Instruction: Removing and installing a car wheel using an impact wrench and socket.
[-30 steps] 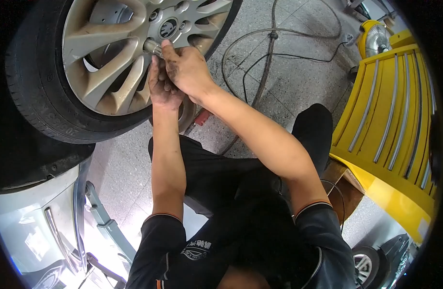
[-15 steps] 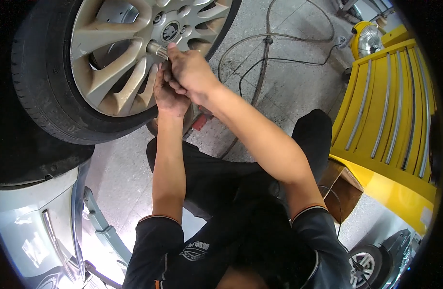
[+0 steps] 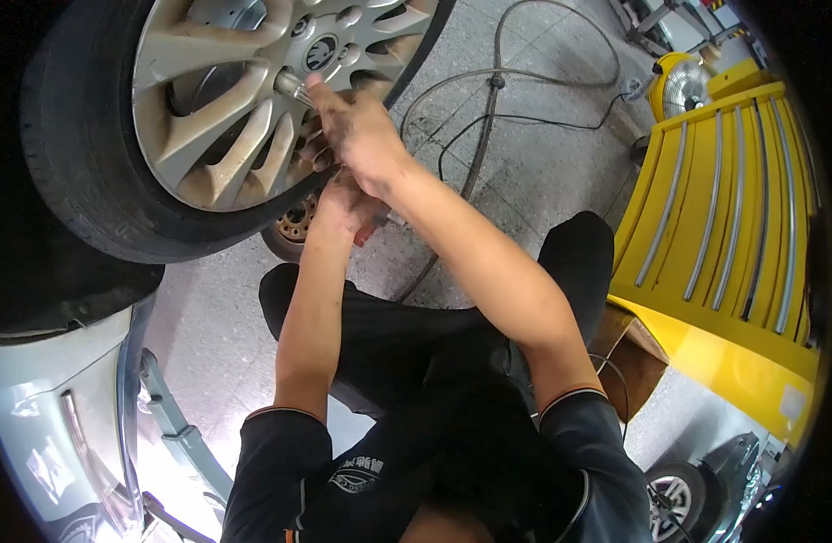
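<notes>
A chrome socket [image 3: 294,86] sits in a lug hole of the silver alloy wheel [image 3: 244,149], which is mounted on a car. My right hand [image 3: 361,136], smudged with dark grime, is closed around the tool behind this socket, thumb stretched along it. Just below, my left hand [image 3: 345,201] is pressed against the underside of the right, near a red part [image 3: 366,233] of what seems to be the same tool. Its fingers are largely hidden, and so is most of the tool's body.
A rusty round part with holes [image 3: 295,222] lies on the floor under the tyre [image 3: 81,154]. Hoses [image 3: 479,154] loop across the floor. At the right stand a yellow cabinet [image 3: 714,199], a round lamp [image 3: 683,86] and a cardboard box [image 3: 628,357]. A grey lift arm [image 3: 180,425] is at lower left.
My left hand has dropped from beside the socket toward the red part, below the right hand. My right hand stays at the socket. More of the rusty round part shows.
</notes>
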Tool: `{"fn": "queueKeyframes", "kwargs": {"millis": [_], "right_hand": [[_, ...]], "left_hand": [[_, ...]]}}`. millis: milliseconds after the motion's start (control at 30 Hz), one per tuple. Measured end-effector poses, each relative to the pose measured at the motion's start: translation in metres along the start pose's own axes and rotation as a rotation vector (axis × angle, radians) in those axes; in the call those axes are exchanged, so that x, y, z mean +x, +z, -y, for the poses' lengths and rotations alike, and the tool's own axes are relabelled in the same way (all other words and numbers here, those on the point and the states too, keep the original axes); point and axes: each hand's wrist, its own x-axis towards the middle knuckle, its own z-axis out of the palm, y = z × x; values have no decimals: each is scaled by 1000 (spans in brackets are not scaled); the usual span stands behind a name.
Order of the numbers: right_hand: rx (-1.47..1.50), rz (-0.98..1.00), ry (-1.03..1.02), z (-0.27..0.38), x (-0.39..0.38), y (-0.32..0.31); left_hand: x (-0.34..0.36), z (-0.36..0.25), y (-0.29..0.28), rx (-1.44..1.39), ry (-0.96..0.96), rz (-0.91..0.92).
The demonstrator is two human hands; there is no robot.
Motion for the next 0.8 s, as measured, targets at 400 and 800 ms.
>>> {"fn": "queueKeyframes", "kwargs": {"millis": [400,800], "right_hand": [[-149,-92,-228,11,-7,16],[-54,13,-30,35,-23,18]], "left_hand": [[1,-2,15,230,252,4],[4,-8,12,233,435,35]]}}
